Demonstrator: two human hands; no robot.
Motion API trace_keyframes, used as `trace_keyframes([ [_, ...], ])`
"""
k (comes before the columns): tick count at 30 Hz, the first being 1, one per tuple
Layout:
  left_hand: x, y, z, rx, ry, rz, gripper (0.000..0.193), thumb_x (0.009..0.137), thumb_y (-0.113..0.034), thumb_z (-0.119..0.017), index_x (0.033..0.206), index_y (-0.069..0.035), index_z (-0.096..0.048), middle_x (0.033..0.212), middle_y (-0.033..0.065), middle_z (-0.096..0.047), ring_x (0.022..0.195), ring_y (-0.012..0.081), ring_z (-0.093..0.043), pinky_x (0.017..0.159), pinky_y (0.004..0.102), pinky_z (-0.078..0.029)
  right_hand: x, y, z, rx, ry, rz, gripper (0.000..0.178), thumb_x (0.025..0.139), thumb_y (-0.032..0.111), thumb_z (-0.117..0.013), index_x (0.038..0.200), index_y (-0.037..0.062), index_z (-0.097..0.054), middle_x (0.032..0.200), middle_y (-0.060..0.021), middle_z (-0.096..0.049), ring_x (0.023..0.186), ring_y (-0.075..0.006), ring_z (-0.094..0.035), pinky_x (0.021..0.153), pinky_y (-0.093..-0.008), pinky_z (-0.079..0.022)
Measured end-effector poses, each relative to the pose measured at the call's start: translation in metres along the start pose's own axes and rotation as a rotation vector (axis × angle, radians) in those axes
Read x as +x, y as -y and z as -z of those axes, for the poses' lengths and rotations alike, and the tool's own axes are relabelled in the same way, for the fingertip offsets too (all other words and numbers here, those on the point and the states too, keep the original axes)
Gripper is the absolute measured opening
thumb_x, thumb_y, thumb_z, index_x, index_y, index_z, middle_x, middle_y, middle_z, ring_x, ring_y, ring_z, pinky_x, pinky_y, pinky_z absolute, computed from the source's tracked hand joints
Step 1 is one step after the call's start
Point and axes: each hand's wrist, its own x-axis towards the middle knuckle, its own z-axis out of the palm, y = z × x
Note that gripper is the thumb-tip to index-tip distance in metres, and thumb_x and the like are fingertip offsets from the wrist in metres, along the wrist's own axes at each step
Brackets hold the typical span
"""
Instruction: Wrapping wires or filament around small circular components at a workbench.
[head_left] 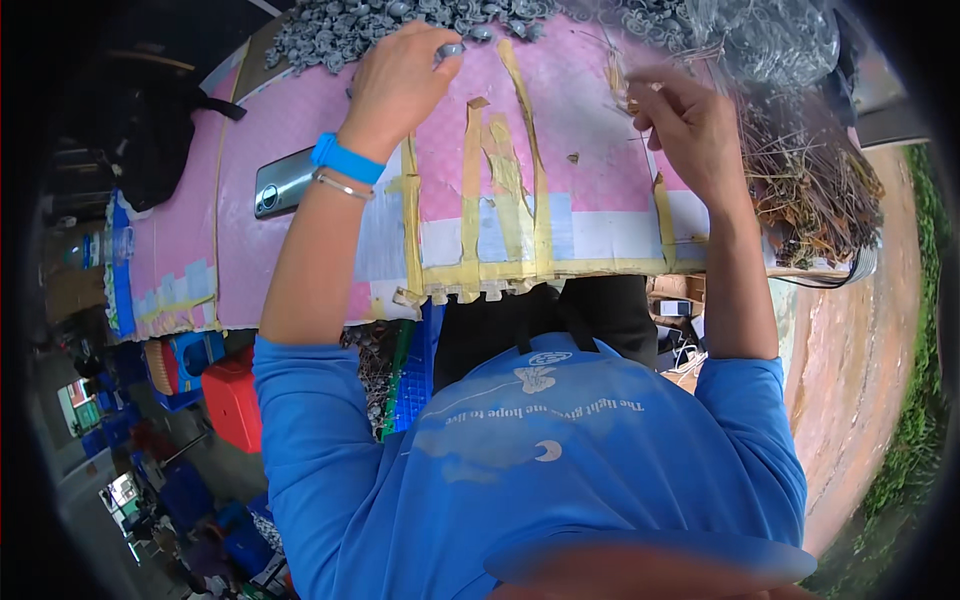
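Observation:
My left hand (pixel 402 88) is above the far middle of the pink-covered table, closed with a small rounded grey piece (pixel 450 50) pinched between thumb and fingertips. A heap of similar grey pieces (pixel 340 32) lies just beyond it. To the right, my right hand (pixel 690 130) hovers over the tabletop with thumb and fingers drawn together. Its fingertips are slightly blurred, and whatever they pinch is too small to make out. Beside that hand lies a large bundle of thin brown wire-like sticks (pixel 815 185), with a few loose ones near the fingers.
A phone (pixel 285 184) lies left of my left forearm. Clear plastic bagging (pixel 770 40) covers the far right corner. Worn yellow tape strips (pixel 470 200) run over the table (pixel 590 180). A black bag (pixel 150 140) sits at the far left; a red container (pixel 232 400) stands below the edge.

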Motion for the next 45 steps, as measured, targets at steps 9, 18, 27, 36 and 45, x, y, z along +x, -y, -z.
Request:
trace_keyframes([
  [9, 0.003, -0.013, -0.017, 0.087, 0.068, -0.039, 0.025, 0.087, -0.014, -0.059, 0.108, 0.000, -0.064, 0.094, 0.0222, -0.065, 0.076, 0.0366, -0.066, 0.068, 0.0467, -0.055, -0.056, -0.014, 0.001, 0.233, 0.071, -0.025, 0.014, 0.092, 0.003, -0.064, 0.104, -0.0025, -0.070, 0.088, -0.0078, -0.071, 0.078, -0.0126, -0.068, 0.070, -0.0237, -0.055],
  [18, -0.074, -0.076, 0.013, -1.542, -0.065, 0.615, 0.032, 0.090, -0.008, -0.065, 0.118, 0.004, -0.056, 0.101, 0.0143, -0.068, 0.079, 0.0204, -0.068, 0.075, 0.0304, -0.058, -0.092, -0.008, -0.029, 0.705, -0.259, -0.020, 0.026, 0.088, 0.002, -0.069, 0.111, -0.0049, -0.058, 0.086, -0.0130, -0.069, 0.073, -0.0180, -0.069, 0.068, -0.0285, -0.057],
  [27, -0.145, -0.139, 0.037, -1.589, -0.018, 0.580, 0.033, 0.086, 0.003, -0.063, 0.118, 0.008, -0.059, 0.105, 0.0171, -0.066, 0.088, 0.0245, -0.071, 0.069, 0.0282, -0.060, -0.129, 0.041, -0.053, 0.898, 0.149, -0.059, 0.014, 0.084, 0.001, -0.072, 0.096, -0.0025, -0.067, 0.084, -0.0089, -0.069, 0.067, -0.0136, -0.066, 0.061, -0.0258, -0.055],
  [36, -0.165, -0.156, 0.053, -1.545, 0.015, 0.579, 0.039, 0.085, -0.001, -0.064, 0.123, 0.006, -0.058, 0.106, 0.0136, -0.067, 0.087, 0.0169, -0.068, 0.062, 0.0269, -0.060, -0.150, 0.053, -0.056, 0.593, 0.212, -0.015, 0.010, 0.086, 0.000, -0.071, 0.096, 0.0000, -0.068, 0.082, -0.0031, -0.070, 0.068, -0.0062, -0.061, 0.062, -0.0197, -0.050],
  [45, -0.169, -0.158, 0.050, -1.476, -0.081, 0.669, 0.031, 0.090, -0.006, -0.059, 0.116, 0.010, -0.060, 0.094, 0.0146, -0.069, 0.080, 0.0204, -0.072, 0.062, 0.0269, -0.061, -0.173, 0.043, -0.063, 0.579, 0.225, -0.077, 0.010, 0.086, 0.000, -0.071, 0.094, 0.0007, -0.065, 0.082, -0.0027, -0.068, 0.071, -0.0063, -0.062, 0.064, -0.0196, -0.050],
])
